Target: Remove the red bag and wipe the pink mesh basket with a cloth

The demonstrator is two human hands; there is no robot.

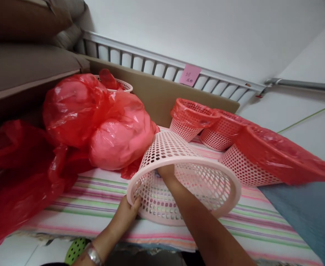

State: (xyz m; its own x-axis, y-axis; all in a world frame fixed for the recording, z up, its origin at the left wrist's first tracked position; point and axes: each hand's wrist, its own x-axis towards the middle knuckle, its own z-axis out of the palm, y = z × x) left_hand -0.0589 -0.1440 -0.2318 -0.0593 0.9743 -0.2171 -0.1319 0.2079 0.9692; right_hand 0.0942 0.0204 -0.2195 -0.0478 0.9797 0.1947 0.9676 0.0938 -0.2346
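Observation:
A pale pink perforated plastic wastebasket (183, 159) lies on its side, its wide mouth facing me. My left hand (130, 207) is closed around the left part of its rim, thumb on the inside. My right hand (166, 171) reaches through the mouth into the basket, fingers curled near the inner wall. A small bluish-grey patch shows at those fingers, too little to name; the fingertips are mostly hidden. Under the basket lies a striped cloth (101, 184) in white, pink and green.
Stuffed red plastic bags (123, 135) and a loose red bag (18, 184) are on the left. Several bag-lined baskets (251, 166) stand to the right. Behind are a brown board (151, 96), a white radiator (140, 62) and a pink note (190, 75). Brown cushions (29, 66) rise at left.

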